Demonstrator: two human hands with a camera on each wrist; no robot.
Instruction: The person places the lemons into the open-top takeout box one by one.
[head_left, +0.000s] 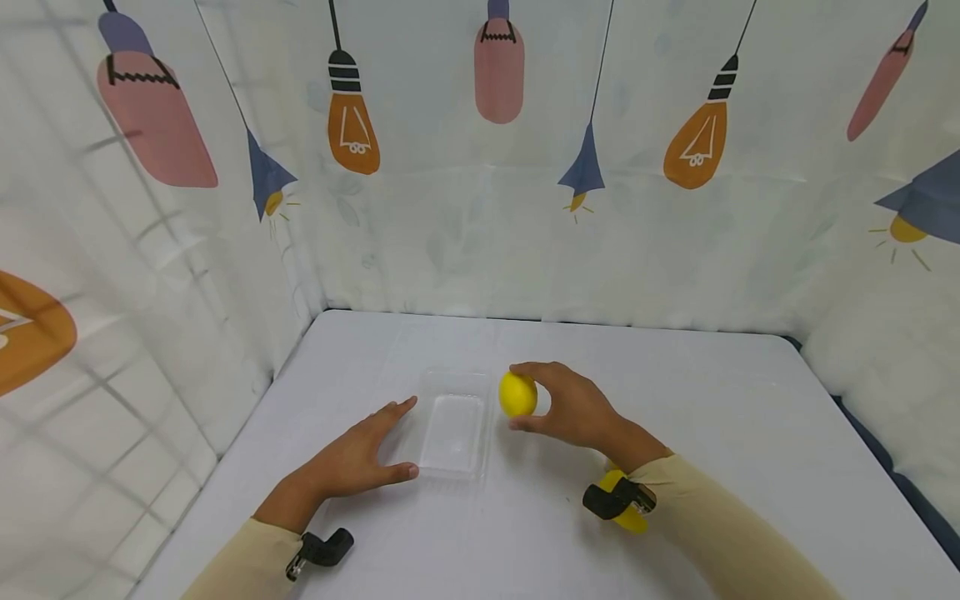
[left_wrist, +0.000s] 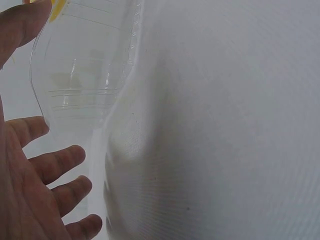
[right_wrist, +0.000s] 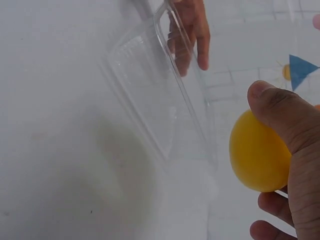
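A clear plastic container with a rectangular floor stands on the white table, between the two hands. My left hand is at its left side, thumb and fingers spread; in the left wrist view the fingers are close to the transparent wall, though contact is hard to tell. To the right of the container, my right hand pinches a smooth yellow egg-shaped object between thumb and fingers. From the right wrist, that yellow object appears above the table, apart from the container.
Under the right wrist lies another yellow thing, mostly hidden by the wrist and its black camera mount. White cloth printed with lamps hangs behind the table and along its left side.
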